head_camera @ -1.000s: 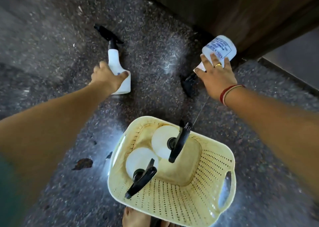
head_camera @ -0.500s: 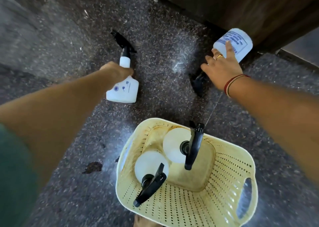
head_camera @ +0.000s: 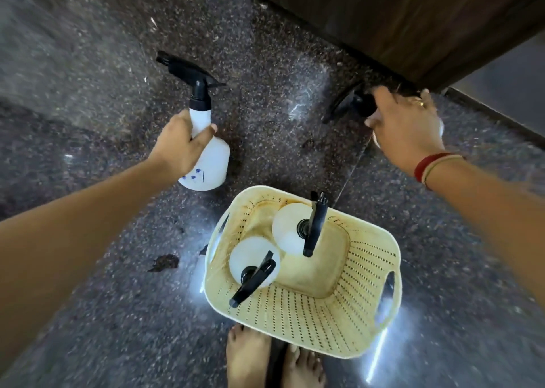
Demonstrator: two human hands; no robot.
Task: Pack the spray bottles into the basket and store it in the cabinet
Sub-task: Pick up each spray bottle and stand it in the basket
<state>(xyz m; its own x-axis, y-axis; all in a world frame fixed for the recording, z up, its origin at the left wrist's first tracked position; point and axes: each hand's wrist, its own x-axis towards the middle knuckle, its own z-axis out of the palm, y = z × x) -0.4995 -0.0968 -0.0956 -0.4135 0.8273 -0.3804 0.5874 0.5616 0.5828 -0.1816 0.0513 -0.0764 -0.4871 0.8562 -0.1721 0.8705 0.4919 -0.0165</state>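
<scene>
Two spray bottles stand in the basket (head_camera: 365,308) on the floor. L hand (head_camera: 180,142) fingers clamp a third bottle (head_camera: 211,154) beside it; R hand (head_camera: 404,131) closes over a fourth bottle (head_camera: 354,105), mostly hidden. Left: pack both, store in cabinet (head_camera: 398,18).

The dark speckled stone floor (head_camera: 118,63) carries a cream perforated basket (head_camera: 339,322) near two bare feet (head_camera: 274,358), a white spray bottle (head_camera: 211,157) standing upright to its left, a small dark stain (head_camera: 164,262), and a dark wooden cabinet (head_camera: 398,18).
</scene>
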